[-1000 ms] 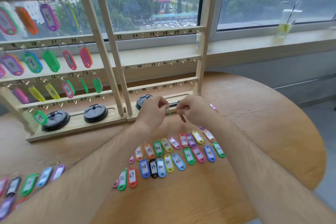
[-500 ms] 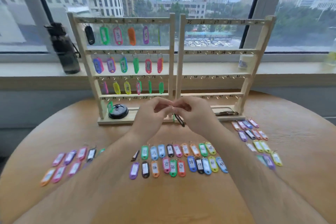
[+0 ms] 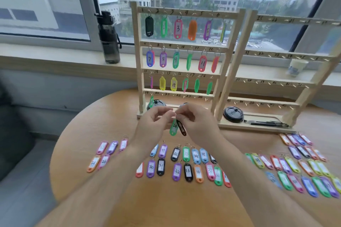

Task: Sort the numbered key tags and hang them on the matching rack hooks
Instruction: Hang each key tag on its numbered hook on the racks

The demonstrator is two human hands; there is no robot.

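Both hands are raised above the round wooden worktop (image 3: pixel 110 125), in front of the foot of the left rack (image 3: pixel 137 61); the left hand (image 3: pixel 154 125) and the right hand (image 3: pixel 196 125) meet fingertip to fingertip; the thumb and forefinger of each are pressed together in a pinch on the small metal rings of two tags, and the other fingers (image 3: pixel 185 111) are curled loosely. A green tag (image 3: pixel 174 127) marked 20 hangs below the left fingertips; a black tag (image 3: pixel 181 128) hangs just beside it under the right fingertips, and the two touch or nearly touch; how the rings are linked is too small to tell.

The left rack carries tags on its three upper rails, and one green tag (image 3: pixel 151 101) hangs at the left end of its bottom rail; the right rack (image 3: pixel 295 55) stands beside it with numbered hooks. Loose tags lie in rows on the worktop: a small group at the left (image 3: pixel 107 153), a double row in the middle (image 3: pixel 184 166) under the forearms, and a larger spread at the right (image 3: pixel 304 167). A black lid (image 3: pixel 232 114) and pens (image 3: pixel 265 122) lie on the right rack's base; a dark bottle (image 3: pixel 108 37) and a paper cup (image 3: pixel 297 66) stand on the window sill.
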